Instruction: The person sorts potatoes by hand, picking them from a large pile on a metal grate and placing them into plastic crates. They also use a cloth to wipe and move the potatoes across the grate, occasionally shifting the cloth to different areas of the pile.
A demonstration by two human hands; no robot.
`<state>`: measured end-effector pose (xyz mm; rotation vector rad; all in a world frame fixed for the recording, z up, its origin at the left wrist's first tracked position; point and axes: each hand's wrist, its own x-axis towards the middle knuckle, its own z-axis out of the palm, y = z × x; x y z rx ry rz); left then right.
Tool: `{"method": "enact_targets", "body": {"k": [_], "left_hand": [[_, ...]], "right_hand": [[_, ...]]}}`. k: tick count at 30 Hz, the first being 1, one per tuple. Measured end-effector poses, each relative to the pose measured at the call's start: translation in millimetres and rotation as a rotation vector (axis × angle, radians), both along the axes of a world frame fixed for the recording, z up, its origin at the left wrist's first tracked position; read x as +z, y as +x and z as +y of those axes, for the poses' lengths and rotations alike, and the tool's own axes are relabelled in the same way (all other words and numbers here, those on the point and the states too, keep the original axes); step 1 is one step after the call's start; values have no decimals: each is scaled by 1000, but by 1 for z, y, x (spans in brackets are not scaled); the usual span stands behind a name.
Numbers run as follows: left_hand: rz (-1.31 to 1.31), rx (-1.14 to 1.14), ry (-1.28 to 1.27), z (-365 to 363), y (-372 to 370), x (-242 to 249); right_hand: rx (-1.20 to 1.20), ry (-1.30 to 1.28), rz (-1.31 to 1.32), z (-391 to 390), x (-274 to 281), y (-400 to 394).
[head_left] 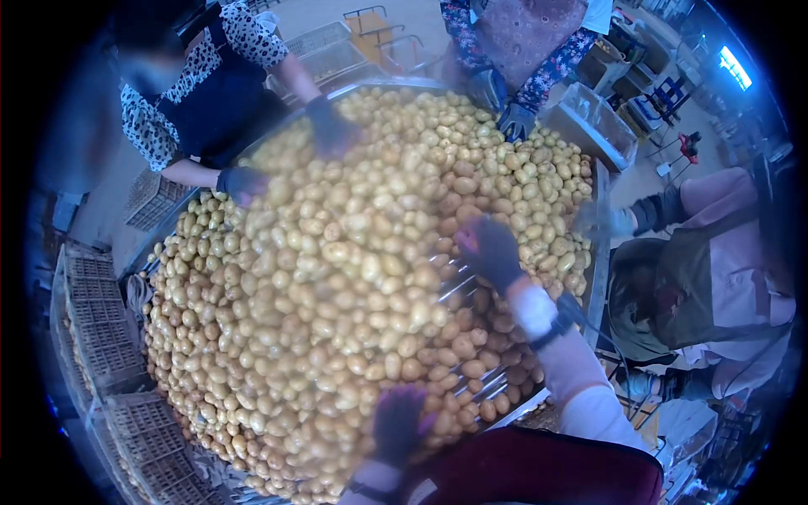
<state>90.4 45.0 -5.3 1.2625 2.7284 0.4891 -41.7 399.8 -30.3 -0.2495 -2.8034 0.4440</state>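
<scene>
A wide heap of small, round, yellow-brown potatoes [337,252] covers a big metal-rimmed table. My left hand [401,425], in a dark glove with purple fingers, lies low over the near edge of the heap, fingers stretched out. Further up and to the right, my right hand [491,252] reaches over the potatoes in a matching glove, its fingers apart and slightly blurred. Beside it, metal bars [457,279] show between the potatoes. More bars [484,385] are bared nearer to me. No potato is plainly held in either hand.
Opposite, a co-worker's gloved hands [332,128] touch the heap at upper left. Another person's gloves [516,122] work at the far edge. A third person's blurred hand [593,220] is at the right rim. Plastic crates [101,311] line the left; a clear-lined bin [593,126] stands upper right.
</scene>
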Motion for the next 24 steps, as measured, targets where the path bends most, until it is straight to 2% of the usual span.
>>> {"method": "enact_targets", "body": {"k": [1, 3, 6, 7, 11, 12, 14, 15, 18, 19, 22, 23, 24], "left_hand": [[-1, -2, 7, -2, 1, -2], [0, -4, 18, -2, 1, -9], [-15, 3, 35, -3, -1, -10], [-25, 4, 46, -3, -1, -9], [-107, 31, 116, -2, -2, 2], [-144, 40, 148, -1, -2, 9], [-182, 57, 182, 3, -2, 18], [-182, 54, 187, 4, 0, 21], [-134, 43, 100, -7, 7, -13], [-125, 23, 121, -8, 8, -12], [44, 6, 31, -12, 14, -32], [171, 9, 108, -13, 17, -32], [185, -13, 128, -14, 18, -34]], "right_hand": [[-16, -73, 142, 7, -12, -26], [-61, 122, 249, 12, -41, -65], [-177, 100, -47, -3, -50, -88], [-233, 63, 94, -12, -62, -85], [-212, -255, 40, -21, -65, -36], [-155, -335, 107, -22, -70, -20], [-44, -490, 247, -37, -44, 13], [-49, -377, 354, -45, -29, 31], [-69, -333, 389, -73, 25, 84], [-99, -194, 430, -84, 48, 104], [-160, -246, 322, -96, 69, 159], [-185, -438, 360, -100, 69, 175], [-174, -476, 461, -104, 64, 192]]}}
